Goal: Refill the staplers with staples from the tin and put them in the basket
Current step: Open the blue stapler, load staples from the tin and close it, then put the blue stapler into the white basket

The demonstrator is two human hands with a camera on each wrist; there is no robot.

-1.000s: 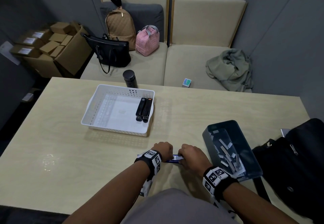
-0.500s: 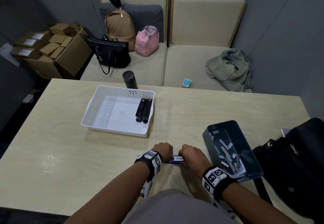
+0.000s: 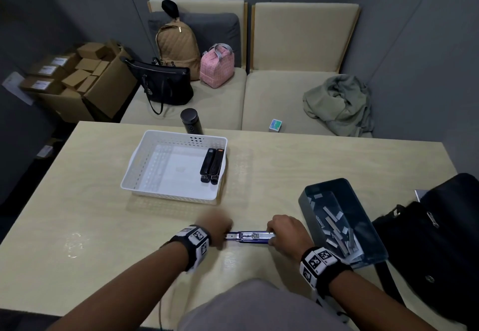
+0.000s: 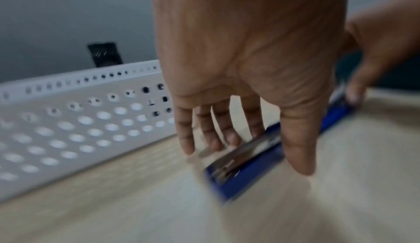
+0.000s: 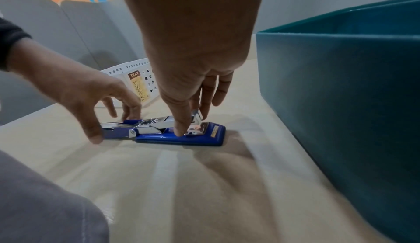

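Blue stapler [image 3: 248, 237], one item, flat on the counter [image 3: 298, 164] at the near edge, between both hands. Lid swung back, steel magazine exposed. Long axis runs left to right across the person. Base end lies rightward, hinge and lid end leftward.

Right hand [image 3: 286, 232]: on the base end, fingers [image 5: 181, 128] curled down, pinching the front of the magazine and pressing the base.

Left hand [image 3: 215, 228]: at the lid end, blurred. Fingers [image 4: 297, 159] hang nearly straight, tips touching the steel rail. No closed grip shows.

Tin [image 3: 368, 232]: dark teal, just right of the right hand, staples [image 3: 337, 229] loose inside. Right hand is the nearer one to it; judged next need, a strip laid along the magazine, so the reach goes rightward.

Basket [image 3: 134, 175]: white, perforated, beyond the hands to the left. Two black staplers [image 3: 211, 166] lie side by side against its right wall.

Change over the last second: hands were close together with little of the stapler showing; left hand has drawn away leftward and the whole opened length now shows. Basket, tin and black staplers unmoved.
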